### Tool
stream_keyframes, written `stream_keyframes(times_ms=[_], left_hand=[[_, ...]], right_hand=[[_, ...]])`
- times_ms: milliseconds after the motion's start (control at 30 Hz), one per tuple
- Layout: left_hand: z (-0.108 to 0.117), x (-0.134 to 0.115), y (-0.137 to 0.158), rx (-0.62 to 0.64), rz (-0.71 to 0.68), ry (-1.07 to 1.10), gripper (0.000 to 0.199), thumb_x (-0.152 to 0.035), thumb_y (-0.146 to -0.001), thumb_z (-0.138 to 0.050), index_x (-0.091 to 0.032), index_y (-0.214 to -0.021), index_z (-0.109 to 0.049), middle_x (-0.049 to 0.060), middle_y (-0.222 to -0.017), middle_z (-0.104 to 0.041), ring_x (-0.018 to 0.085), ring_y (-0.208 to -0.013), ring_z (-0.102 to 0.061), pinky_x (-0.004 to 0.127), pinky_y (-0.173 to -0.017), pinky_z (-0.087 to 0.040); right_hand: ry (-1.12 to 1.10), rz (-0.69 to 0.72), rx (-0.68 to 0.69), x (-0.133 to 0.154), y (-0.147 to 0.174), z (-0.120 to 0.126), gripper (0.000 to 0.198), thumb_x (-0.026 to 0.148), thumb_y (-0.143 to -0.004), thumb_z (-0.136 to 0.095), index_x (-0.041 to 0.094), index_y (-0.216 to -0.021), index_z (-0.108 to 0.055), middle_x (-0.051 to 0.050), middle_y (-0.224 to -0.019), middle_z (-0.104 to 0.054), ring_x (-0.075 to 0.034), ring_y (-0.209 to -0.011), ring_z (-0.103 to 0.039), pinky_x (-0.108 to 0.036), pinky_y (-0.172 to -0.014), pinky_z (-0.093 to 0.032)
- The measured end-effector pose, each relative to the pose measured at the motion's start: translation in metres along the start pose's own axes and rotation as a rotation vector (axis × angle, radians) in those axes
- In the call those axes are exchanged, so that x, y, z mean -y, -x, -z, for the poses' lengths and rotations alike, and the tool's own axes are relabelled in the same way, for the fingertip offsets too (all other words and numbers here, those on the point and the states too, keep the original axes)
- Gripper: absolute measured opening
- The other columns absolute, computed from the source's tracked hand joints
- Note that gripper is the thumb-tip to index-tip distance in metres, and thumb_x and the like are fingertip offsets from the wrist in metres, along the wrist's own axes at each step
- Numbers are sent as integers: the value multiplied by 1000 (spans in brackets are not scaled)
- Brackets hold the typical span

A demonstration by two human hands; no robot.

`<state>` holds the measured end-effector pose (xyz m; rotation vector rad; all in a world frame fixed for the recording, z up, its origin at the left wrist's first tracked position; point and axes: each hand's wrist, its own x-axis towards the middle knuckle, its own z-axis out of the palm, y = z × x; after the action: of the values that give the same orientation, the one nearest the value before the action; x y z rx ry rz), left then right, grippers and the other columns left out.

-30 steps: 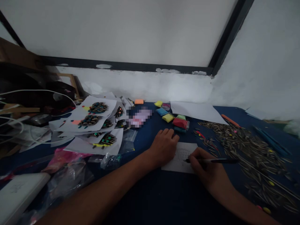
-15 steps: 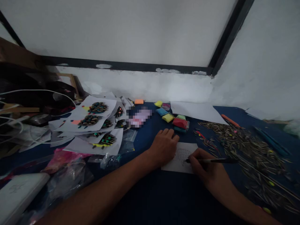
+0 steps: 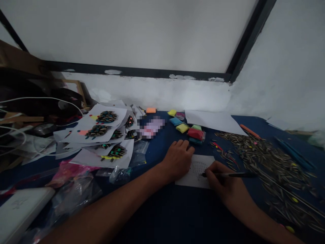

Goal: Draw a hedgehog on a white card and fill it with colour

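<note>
My right hand (image 3: pixel 224 184) pinches a dark pen (image 3: pixel 233 175), its tip on a small sheet of white paper (image 3: pixel 186 180). The sheet bears a rounded pencil-like drawing (image 3: pixel 199 168) filled with short strokes. My left hand (image 3: pixel 177 159) lies on the left part of that sheet, fingers forward and slightly apart, holding nothing. Just beyond my hands are small packets of coloured clay-like material, among them a red packet (image 3: pixel 195 133) and a blue packet (image 3: pixel 176 121).
Striped seeds (image 3: pixel 266 156) are strewn across the right of the blue table. At left lie stacked paper sheets (image 3: pixel 127 152) with seed-covered hedgehog shapes, plastic bags (image 3: pixel 73 193) and a white box-like object (image 3: pixel 25 206). A larger white sheet (image 3: pixel 213 121) is by the wall.
Both hands stay almost in place, the pen still on the paper. The whole view has shifted very slightly.
</note>
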<state>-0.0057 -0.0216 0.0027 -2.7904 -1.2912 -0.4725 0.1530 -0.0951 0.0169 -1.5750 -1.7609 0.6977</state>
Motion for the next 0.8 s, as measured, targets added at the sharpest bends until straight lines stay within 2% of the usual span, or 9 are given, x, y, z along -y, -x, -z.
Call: stream_keyframes(times_ms=[400, 600, 800], left_hand=[[-1, 0, 1, -32, -17, -3, 17, -16, -84, -43, -16, -95, -56, 9, -99, -54, 23, -91, -48, 38, -81, -41], [-2, 1, 0, -32, -18, -5, 19, -16, -85, -43, -16, -98, -56, 9, -99, -53, 23, -91, -48, 38, -82, -41], [-2, 1, 0, -20, -13, -8, 18, -16, -85, -42, -16, -96, -56, 9, -99, -53, 23, -91, -48, 37, -81, -41]], right_hand=[[-9, 7, 8, -4, 0, 0, 23, 36, -81, -49, 22, -62, -48, 4, -53, -44, -12, -47, -42, -24, -42, -31], [-5, 15, -53, -4, 1, 1, 25, 37, -80, -47, 23, -60, -47, 4, -53, -44, -12, -47, -42, -24, -43, -32], [10, -6, -22, -6, 0, 1, 24, 37, -80, -47, 23, -61, -47, 4, -53, -44, -12, -46, -43, -25, -43, -32]])
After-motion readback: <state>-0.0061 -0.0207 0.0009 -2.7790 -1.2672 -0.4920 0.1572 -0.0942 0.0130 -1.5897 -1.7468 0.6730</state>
